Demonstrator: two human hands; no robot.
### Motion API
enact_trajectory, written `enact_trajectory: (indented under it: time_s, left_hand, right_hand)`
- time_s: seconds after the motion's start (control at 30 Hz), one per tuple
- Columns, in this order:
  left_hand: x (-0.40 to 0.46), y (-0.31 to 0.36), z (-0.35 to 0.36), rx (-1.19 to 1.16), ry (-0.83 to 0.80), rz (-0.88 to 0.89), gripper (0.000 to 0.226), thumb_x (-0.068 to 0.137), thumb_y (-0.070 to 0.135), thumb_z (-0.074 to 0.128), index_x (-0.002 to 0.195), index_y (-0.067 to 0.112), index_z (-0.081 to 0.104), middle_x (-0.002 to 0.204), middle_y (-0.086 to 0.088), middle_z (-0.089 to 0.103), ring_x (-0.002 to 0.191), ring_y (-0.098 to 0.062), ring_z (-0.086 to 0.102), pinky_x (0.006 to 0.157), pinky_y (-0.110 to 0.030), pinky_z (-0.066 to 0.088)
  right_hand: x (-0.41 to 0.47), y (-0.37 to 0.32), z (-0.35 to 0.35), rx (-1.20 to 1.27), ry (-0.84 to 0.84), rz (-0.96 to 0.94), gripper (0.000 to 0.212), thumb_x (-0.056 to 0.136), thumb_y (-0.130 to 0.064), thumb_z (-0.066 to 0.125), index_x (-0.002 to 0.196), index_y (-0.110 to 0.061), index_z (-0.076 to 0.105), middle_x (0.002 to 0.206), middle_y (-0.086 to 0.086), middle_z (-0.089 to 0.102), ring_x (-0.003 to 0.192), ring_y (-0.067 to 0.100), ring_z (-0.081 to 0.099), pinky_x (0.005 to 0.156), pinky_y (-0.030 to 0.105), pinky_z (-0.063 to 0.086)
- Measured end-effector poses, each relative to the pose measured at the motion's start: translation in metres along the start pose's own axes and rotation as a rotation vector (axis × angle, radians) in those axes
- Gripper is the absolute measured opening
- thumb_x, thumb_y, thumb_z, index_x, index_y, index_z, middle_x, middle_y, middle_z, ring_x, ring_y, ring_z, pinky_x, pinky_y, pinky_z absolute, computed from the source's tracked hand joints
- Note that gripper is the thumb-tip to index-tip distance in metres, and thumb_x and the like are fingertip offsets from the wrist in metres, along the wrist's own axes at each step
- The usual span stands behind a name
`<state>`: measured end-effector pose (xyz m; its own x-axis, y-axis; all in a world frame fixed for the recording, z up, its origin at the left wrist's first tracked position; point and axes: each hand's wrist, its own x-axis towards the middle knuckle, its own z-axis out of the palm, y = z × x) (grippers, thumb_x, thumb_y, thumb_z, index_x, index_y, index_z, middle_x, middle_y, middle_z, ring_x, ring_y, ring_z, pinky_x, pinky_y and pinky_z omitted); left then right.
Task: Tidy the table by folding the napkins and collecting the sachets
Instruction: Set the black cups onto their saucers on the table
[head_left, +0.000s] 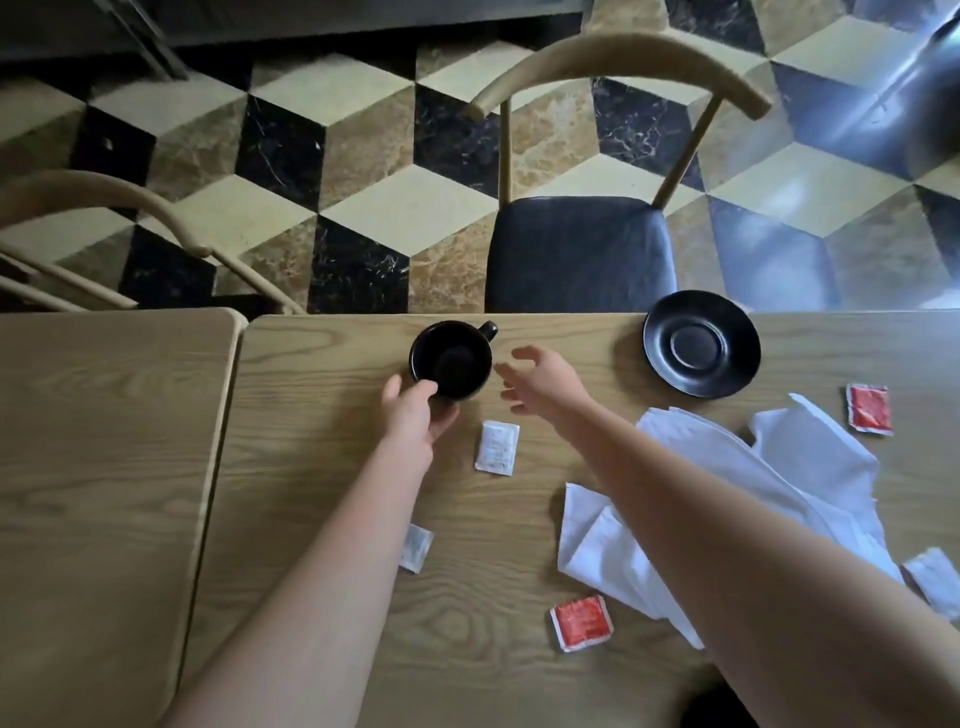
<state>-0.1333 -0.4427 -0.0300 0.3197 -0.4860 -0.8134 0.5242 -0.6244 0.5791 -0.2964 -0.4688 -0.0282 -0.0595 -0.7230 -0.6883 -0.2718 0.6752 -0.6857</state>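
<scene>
Head view: light wood-grain surface (332, 597), butted on the left against a second wooden top (104, 441); beyond the far edge, cube-patterned marble floor (363, 171) in cream, brown and black, plus a dark-cushioned wooden chair (576, 249) and part of a second wooden chair frame (104, 208) at left.

Near the far edge: black ceramic cup (451, 359), upright, handle pointing to the far right. Well to its right, black round saucer (701, 343), apart from the cup.

Left hand (415, 415) at the near-left side of the cup, fingers curled against its wall, thumb spread; probably touching, though motion blur leaves a firm grip uncertain. Right hand (540, 382) just right of the cup, fingers spread wide and loose, holding nothing, not touching the cup.

Sachets scattered flat: white paper sachet (497, 447) just behind the left hand, between both forearms; second white sachet (417, 548) partly hidden by the left forearm; red sachet (581, 622) near the front; another red sachet (868, 408) far right, below the saucer; a torn white wrapper (935, 582) at the right edge.

Crumpled white paper napkins (810, 467), unfolded, spread under and beyond the right forearm.
</scene>
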Motion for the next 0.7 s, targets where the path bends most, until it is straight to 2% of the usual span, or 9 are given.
enact_trajectory:
  time_s: [0.1,0.17,0.27,0.37,0.43,0.53,0.63,0.7]
  left_hand:
    - [-0.001,0.004,0.002,0.076,0.003,0.036,0.069,0.092,-0.005,0.057,0.154,0.016,0.034,0.141,-0.014,0.042,0.111,-0.033,0.060,0.070,-0.037,0.063]
    - [-0.005,0.003,0.003,0.150,0.007,0.075,0.068,0.090,-0.005,0.058,0.152,0.015,0.037,0.134,-0.007,0.044,0.103,-0.025,0.062,0.067,-0.034,0.063]
    - [-0.009,0.000,0.009,0.278,-0.037,0.136,0.066,0.087,-0.003,0.061,0.149,0.013,0.043,0.119,0.000,0.054,0.096,-0.016,0.062,0.073,-0.037,0.063]
    - [-0.017,-0.002,0.032,0.359,-0.104,0.171,0.067,0.084,-0.001,0.062,0.147,0.012,0.045,0.117,-0.005,0.061,0.096,-0.022,0.067,0.068,-0.037,0.064]
    - [-0.026,-0.006,0.059,0.369,-0.166,0.182,0.067,0.083,-0.002,0.062,0.147,0.012,0.047,0.110,-0.003,0.062,0.094,-0.023,0.068,0.066,-0.037,0.064]
    - [-0.040,-0.021,0.110,0.408,-0.285,0.181,0.060,0.084,-0.003,0.060,0.140,0.015,0.053,0.119,-0.005,0.062,0.103,-0.030,0.067,0.072,-0.043,0.064]
    - [-0.051,-0.040,0.162,0.454,-0.399,0.163,0.043,0.084,-0.005,0.056,0.118,0.020,0.060,0.118,-0.012,0.066,0.103,-0.032,0.069,0.077,-0.047,0.063]
    - [-0.056,-0.048,0.192,0.511,-0.452,0.158,0.043,0.084,-0.006,0.054,0.122,0.013,0.061,0.119,-0.017,0.066,0.105,-0.034,0.068,0.080,-0.049,0.062]
  right_hand:
    - [0.007,-0.002,0.017,-0.013,-0.076,0.029,0.052,0.094,-0.033,0.065,0.140,-0.011,0.053,0.119,0.013,0.070,0.096,0.026,0.074,0.083,0.042,0.062]
    - [0.007,-0.001,0.020,-0.003,-0.081,0.018,0.041,0.095,-0.028,0.063,0.133,-0.014,0.061,0.118,0.015,0.071,0.093,0.029,0.075,0.080,0.043,0.063]
    - [0.001,0.006,0.009,0.067,-0.032,0.014,0.034,0.096,-0.017,0.055,0.129,-0.012,0.063,0.112,0.017,0.072,0.082,0.027,0.077,0.072,0.040,0.064]
    - [-0.008,0.012,-0.024,0.113,0.031,-0.022,0.033,0.094,-0.013,0.053,0.123,-0.010,0.066,0.101,0.016,0.075,0.075,0.024,0.078,0.069,0.040,0.065]
    - [-0.012,0.014,-0.054,0.141,0.078,-0.054,0.028,0.092,-0.013,0.054,0.115,-0.010,0.069,0.100,0.016,0.076,0.072,0.022,0.078,0.065,0.038,0.064]
    - [-0.016,0.024,-0.106,0.208,0.161,-0.053,0.018,0.092,-0.013,0.056,0.100,-0.011,0.072,0.095,0.016,0.075,0.072,0.025,0.078,0.065,0.038,0.064]
    - [-0.015,0.035,-0.156,0.269,0.251,-0.021,0.014,0.092,-0.015,0.059,0.096,-0.010,0.072,0.086,0.017,0.073,0.072,0.027,0.078,0.064,0.039,0.064]
    - [-0.013,0.041,-0.184,0.312,0.285,-0.010,0.013,0.094,-0.012,0.058,0.091,-0.010,0.071,0.083,0.018,0.073,0.069,0.026,0.077,0.057,0.032,0.061]
